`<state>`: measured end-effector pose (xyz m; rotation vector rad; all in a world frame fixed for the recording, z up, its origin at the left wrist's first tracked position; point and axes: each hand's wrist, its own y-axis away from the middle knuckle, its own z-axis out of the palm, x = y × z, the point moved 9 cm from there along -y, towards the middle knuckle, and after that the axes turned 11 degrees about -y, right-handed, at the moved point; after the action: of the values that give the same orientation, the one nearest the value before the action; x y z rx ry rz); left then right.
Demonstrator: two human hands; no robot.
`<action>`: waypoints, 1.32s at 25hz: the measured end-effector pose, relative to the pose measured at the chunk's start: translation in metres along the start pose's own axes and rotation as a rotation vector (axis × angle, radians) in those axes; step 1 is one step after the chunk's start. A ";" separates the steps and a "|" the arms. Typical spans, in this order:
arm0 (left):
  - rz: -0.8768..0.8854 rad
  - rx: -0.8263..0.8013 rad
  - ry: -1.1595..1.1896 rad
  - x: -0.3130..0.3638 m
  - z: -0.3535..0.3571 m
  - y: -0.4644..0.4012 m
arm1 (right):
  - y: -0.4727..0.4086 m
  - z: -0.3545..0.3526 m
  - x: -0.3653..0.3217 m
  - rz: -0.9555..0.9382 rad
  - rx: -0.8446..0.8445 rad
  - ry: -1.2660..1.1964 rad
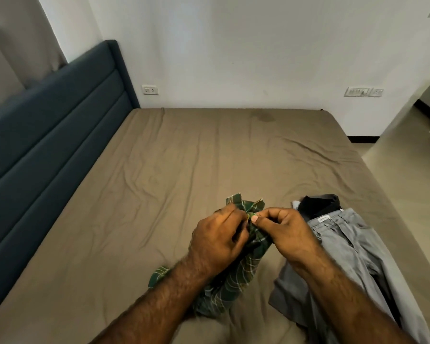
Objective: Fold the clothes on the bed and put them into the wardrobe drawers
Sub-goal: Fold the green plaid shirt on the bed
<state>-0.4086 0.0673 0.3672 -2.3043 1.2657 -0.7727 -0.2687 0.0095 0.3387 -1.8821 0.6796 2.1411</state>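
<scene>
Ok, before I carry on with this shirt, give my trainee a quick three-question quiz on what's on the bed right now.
1. True or false: both hands pinch the green plaid shirt.
2. Which garment lies nearest the right hand? A) grey trousers B) a white towel C) a red sweater
3. What colour is the bed sheet?

Key: 1 true: the left hand and right hand meet at its collar. 2 A. 3 brown.
</scene>
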 end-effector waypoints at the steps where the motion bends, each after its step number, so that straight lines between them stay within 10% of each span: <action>1: 0.019 0.004 -0.047 0.012 0.002 -0.004 | -0.001 -0.011 0.002 0.028 -0.004 -0.034; 13: -0.143 0.015 0.184 0.082 0.022 -0.031 | 0.018 -0.083 -0.009 0.093 -0.133 -0.365; 22: -0.209 -0.036 0.238 0.069 0.020 -0.037 | 0.016 -0.095 -0.021 -0.095 0.058 0.081; 33: -0.217 0.044 0.222 0.057 0.007 -0.017 | 0.026 -0.059 -0.013 -0.094 0.079 -0.051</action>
<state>-0.3679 0.0279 0.3875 -2.3990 1.0838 -1.1451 -0.2268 -0.0393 0.3525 -1.7770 0.6433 2.0654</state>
